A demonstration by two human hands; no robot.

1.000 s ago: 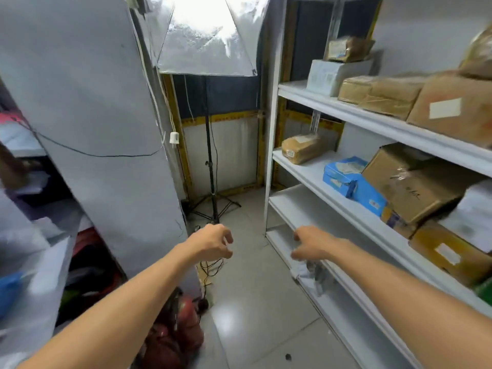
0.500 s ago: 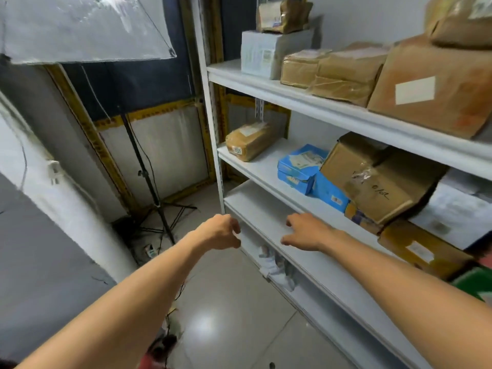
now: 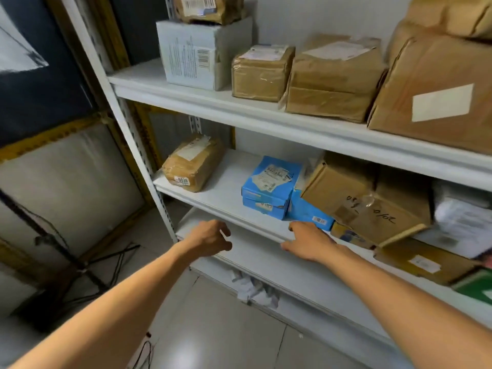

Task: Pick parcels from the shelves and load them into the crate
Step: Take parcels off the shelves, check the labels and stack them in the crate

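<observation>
- Shelves (image 3: 266, 121): plain white.
- Small parcel (image 3: 262, 75): brown, with a white label on top.
- Large parcel (image 3: 439, 83): brown, with a blank white label.
- Box (image 3: 191, 54): pale grey-white, with black print and a barcode.
- Blue boxes (image 3: 269, 182): bright blue, with white printed labels.
- Floor (image 3: 213, 328): pale grey tiles.

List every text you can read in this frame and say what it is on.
"0036": sticker on the taped brown parcel, middle shelf.
"0/02", roughly: handwriting on the tilted cardboard box.
Too blurred: all shipping labels, including those on the blue boxes; print on the white box.
</observation>
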